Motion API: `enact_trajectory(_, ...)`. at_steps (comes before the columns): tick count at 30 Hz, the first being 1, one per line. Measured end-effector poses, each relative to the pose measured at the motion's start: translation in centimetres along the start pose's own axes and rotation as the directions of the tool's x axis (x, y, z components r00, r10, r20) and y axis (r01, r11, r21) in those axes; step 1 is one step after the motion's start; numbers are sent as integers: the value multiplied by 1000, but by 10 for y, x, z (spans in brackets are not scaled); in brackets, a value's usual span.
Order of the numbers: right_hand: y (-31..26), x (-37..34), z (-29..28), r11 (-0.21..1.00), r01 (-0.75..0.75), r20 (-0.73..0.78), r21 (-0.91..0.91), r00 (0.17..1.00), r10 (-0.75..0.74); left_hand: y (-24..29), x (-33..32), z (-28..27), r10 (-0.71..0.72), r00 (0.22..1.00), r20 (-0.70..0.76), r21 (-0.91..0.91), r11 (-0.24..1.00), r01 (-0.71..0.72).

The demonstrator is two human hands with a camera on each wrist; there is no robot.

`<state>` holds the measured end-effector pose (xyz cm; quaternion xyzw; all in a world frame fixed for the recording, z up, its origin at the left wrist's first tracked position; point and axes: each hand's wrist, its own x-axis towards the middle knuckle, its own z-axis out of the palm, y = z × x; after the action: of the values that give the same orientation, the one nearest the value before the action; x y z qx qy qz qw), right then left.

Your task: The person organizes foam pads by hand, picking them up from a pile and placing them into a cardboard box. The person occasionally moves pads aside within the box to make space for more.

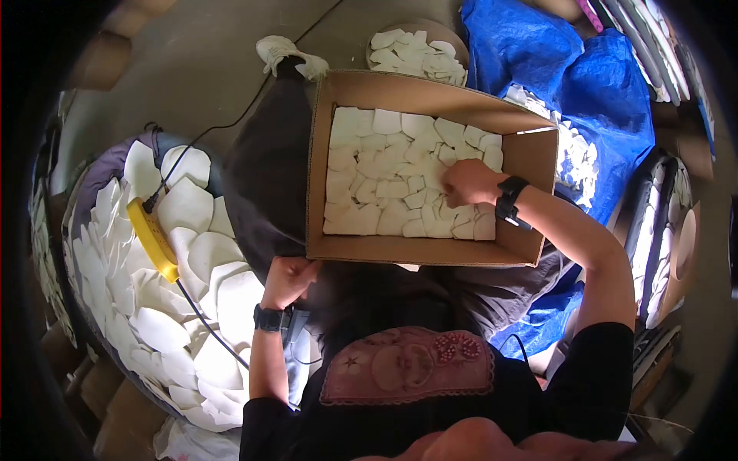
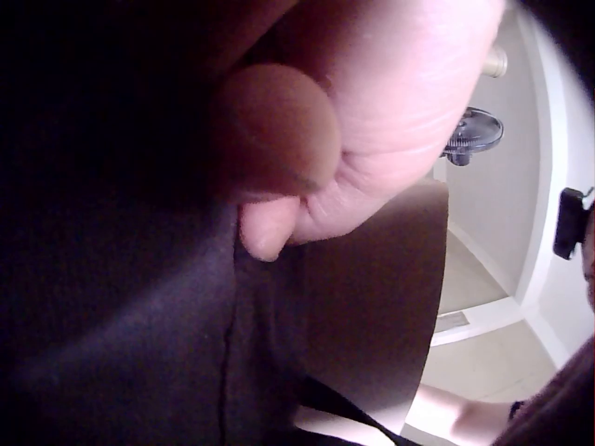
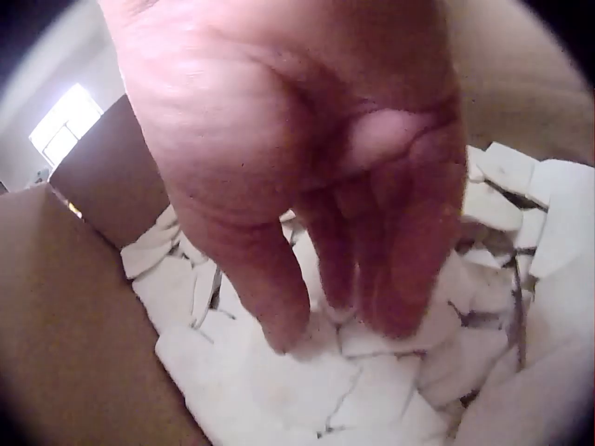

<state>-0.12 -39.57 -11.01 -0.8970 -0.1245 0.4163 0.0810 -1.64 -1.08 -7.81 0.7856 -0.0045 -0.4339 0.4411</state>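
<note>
Flat, irregular white pieces (image 1: 384,154) cover the floor of an open cardboard box (image 1: 430,94), which sits over the person's lap. Inside the box, toward its right side, the right hand (image 1: 470,183) reaches down onto the pieces. Its fingertips (image 3: 284,339) touch them in the right wrist view, thumb and fingers apart and pointing down. The left hand (image 1: 288,280) is at the box's near left corner, against the dark trousers (image 2: 121,307). Curled fingers (image 2: 265,232) show close to the box wall in the left wrist view; I cannot tell whether they grip it.
To the left, a large basket holds big curved white pieces (image 1: 181,207), with a yellow power strip (image 1: 151,238) and its cable across them. A round container of white pieces (image 1: 411,54) stands beyond the box. Blue tarp (image 1: 530,46) lies at the right, holding small white fragments (image 1: 576,157).
</note>
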Motion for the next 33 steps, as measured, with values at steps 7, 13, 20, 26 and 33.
enact_trajectory(7, -11, 9, 9, 954, 247, -48, -167, 965, -258, -3, 1, 0, 25, 1000, 8, 9, 1000, -25)
enact_trajectory(13, -4, -11, -43, 826, 65, 141, 560, 975, -173, -3, 1, 0, 10, 1000, -11, 60, 998, -9)
enact_trajectory(20, -6, 23, -57, 312, -16, 11, 950, 1000, 16, -3, 1, 0, -6, 1000, -14, 33, 999, 6)
enact_trajectory(26, -23, 46, -35, 202, -28, 13, 979, 997, 72, -7, 1, 0, -13, 1000, -2, 23, 1000, 13)
enact_trajectory(33, -33, 52, -28, 436, 96, -104, 895, 995, -6, -5, 1, -1, 24, 1000, 8, 2, 1000, -24)
